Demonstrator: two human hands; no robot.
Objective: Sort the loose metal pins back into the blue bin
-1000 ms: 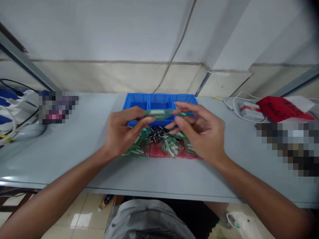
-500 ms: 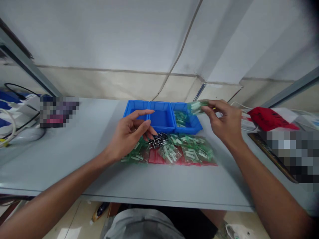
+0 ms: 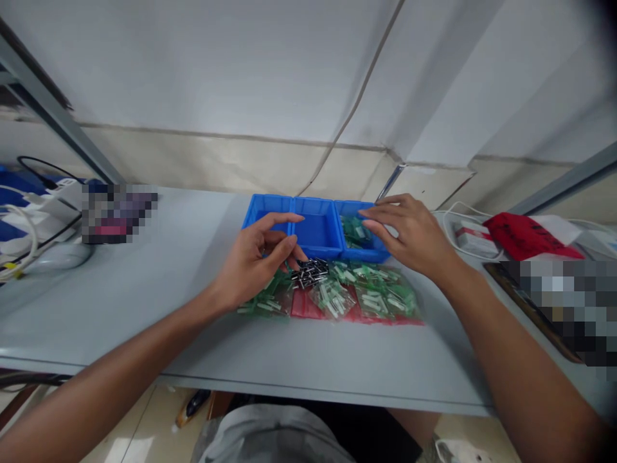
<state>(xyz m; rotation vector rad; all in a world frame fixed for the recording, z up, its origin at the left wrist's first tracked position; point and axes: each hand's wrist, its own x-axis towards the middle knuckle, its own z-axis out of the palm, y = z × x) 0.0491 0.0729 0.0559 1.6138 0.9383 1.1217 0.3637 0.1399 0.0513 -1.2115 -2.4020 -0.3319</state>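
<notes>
My left hand [image 3: 263, 260] hovers over the near edge of the left blue bin [image 3: 255, 209], index finger stretched and thumb apart, holding nothing I can see. Just below its fingertips is a pile of small black parts with silvery ends [image 3: 310, 272]. My right hand [image 3: 409, 231] is over the right blue bin [image 3: 366, 254], fingers apart and nothing visible between them. Small green plastic packets [image 3: 355, 230] lie in that bin. More clear green bags of pale strips [image 3: 383, 299] are spread in front of the bins on a red sheet [image 3: 303, 305].
The middle blue bin [image 3: 315, 228] stands between the other two. To the right are a red cloth-like item [image 3: 525, 235], a small white box [image 3: 475, 239] and a blurred-out dark-edged object [image 3: 535, 308]. A white mouse [image 3: 62, 256], chargers and cables lie at the left.
My right hand has moved left over the right bin and let go of the green bag it was holding. My left hand has stayed nearly in place.
</notes>
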